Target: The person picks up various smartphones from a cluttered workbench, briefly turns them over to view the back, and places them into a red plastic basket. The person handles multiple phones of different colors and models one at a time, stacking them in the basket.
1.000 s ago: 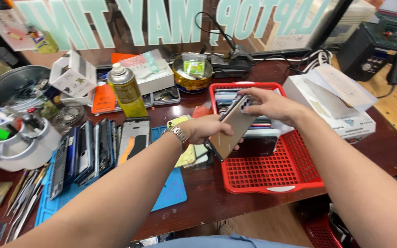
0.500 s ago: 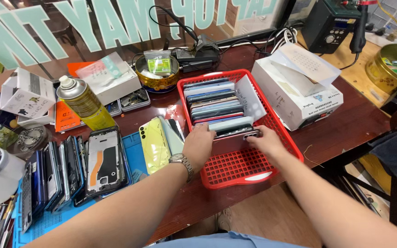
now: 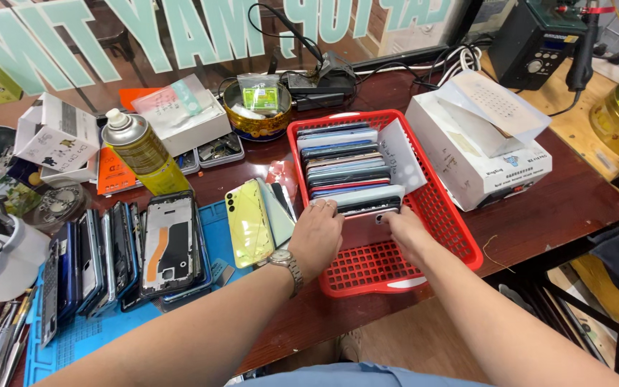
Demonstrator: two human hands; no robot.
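Table (image 3: 539, 222): dark wood, cluttered. Red basket (image 3: 453, 222): centre, near edge, holds row of phones (image 3: 345, 165) stacked on edge. White box (image 3: 474, 158): just right of basket. Blue mat (image 3: 213, 236): left, carries phone frames. Left hand (image 3: 317, 236) and right hand (image 3: 404, 228): fingers closed on nearest phone (image 3: 367, 208), at near end of row.

Red mesh-patterned basket (image 3: 444, 215); yellow phone (image 3: 248, 223); blue mat (image 3: 94, 331); yellow-green spray can (image 3: 137, 152); white box (image 3: 478, 154).
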